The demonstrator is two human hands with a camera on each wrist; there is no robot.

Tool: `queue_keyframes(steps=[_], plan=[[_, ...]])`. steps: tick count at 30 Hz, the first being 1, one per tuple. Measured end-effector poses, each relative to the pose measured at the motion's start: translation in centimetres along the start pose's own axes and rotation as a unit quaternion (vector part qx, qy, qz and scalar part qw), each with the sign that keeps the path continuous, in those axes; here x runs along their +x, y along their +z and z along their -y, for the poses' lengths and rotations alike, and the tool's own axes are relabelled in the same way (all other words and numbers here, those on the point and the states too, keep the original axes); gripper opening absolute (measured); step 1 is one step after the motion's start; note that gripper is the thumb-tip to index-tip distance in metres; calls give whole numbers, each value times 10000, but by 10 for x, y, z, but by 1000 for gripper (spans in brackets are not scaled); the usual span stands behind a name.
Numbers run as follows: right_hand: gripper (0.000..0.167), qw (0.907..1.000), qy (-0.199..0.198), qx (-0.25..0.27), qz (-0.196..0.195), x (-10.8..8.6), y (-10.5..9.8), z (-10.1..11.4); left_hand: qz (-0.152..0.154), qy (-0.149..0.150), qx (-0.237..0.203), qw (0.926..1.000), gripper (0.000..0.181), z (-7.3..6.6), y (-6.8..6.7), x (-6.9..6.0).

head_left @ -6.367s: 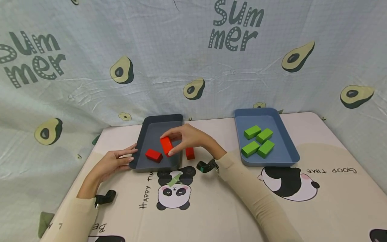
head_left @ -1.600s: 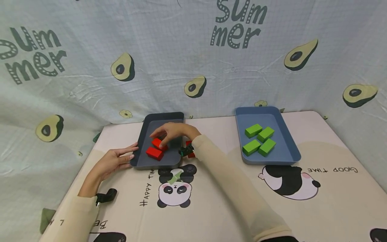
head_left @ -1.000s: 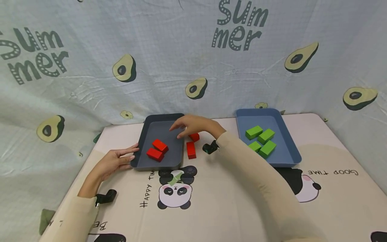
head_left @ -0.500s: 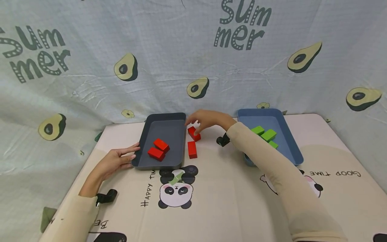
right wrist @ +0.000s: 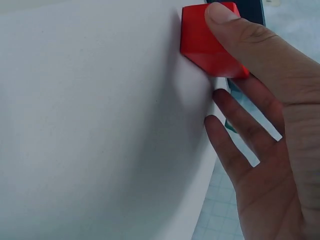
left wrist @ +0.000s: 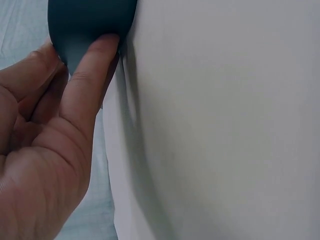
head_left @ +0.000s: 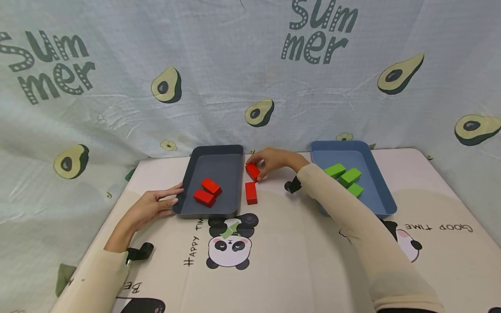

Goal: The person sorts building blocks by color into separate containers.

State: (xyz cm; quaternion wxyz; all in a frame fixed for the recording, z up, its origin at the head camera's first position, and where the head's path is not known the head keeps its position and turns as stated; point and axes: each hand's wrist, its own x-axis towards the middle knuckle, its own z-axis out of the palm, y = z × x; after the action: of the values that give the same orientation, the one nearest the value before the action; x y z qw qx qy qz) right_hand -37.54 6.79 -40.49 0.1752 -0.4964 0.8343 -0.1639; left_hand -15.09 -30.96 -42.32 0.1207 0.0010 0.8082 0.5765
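Note:
My right hand [head_left: 275,159] pinches a red block [head_left: 252,172] between thumb and fingers, just right of the dark grey tray [head_left: 216,164]. In the right wrist view the thumb lies over that red block [right wrist: 200,37], while the lower fingers stay spread. A second red block [head_left: 251,194] lies on the table nearer to me. Inside the grey tray are two red blocks, one [head_left: 205,198] close beside the other [head_left: 212,187]. My left hand [head_left: 146,210] touches the tray's left wall with extended fingers; the left wrist view shows a digit against the tray's outer corner [left wrist: 90,25].
A blue tray [head_left: 377,193] stands to the right, holding several green blocks [head_left: 350,177], partly hidden by my right sleeve [head_left: 352,221]. Behind both trays hangs a printed cloth [head_left: 211,78]. The table cover [head_left: 282,261] has panda prints.
My right hand let go of a red block in the grey tray, moved right past its wall, and took hold of another on the table. The left hand stayed at the tray.

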Motion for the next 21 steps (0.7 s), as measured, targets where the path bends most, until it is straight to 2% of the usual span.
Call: queue_keyframes(steps=[14,21], plan=[[66,9990,153,405,-77,-2,3,-1,-35,-41,31,10000,54,-1,0,1],[67,9988,290,383,-72,-4,7,-4,-31,-43,27,10000,54,-1,0,0]])
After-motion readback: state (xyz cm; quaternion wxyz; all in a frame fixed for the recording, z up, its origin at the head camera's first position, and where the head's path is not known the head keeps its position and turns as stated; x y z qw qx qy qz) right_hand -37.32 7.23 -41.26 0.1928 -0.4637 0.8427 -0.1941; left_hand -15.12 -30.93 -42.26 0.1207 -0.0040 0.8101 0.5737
